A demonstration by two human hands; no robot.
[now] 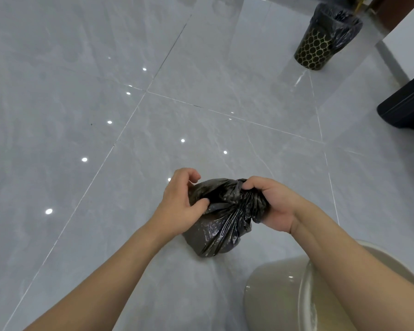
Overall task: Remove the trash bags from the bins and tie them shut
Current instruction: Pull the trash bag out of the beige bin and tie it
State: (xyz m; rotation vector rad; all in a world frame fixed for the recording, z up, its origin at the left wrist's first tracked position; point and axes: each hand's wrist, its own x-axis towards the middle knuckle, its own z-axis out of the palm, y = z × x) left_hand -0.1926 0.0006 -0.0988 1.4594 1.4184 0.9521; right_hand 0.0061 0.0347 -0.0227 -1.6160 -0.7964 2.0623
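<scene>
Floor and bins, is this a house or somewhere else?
Probably indoors in a home or office: a glossy grey tiled floor, a patterned bin with a black liner, and a beige bin.

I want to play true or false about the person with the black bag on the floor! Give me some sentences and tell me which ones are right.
1. Both hands grip the crinkly black plastic trash bag. True: the left hand and the right hand each pinch its gathered top.
2. The bag sits inside a bin. False: it rests on the shiny grey tiled floor.
3. The black bin with a gold honeycomb pattern has a black liner in it. True.
4. The smooth beige plastic bin has a black bag in it. False: no bag shows in it.
5. The patterned bin is right beside the hands. False: it stands far off, at the top right.
</scene>
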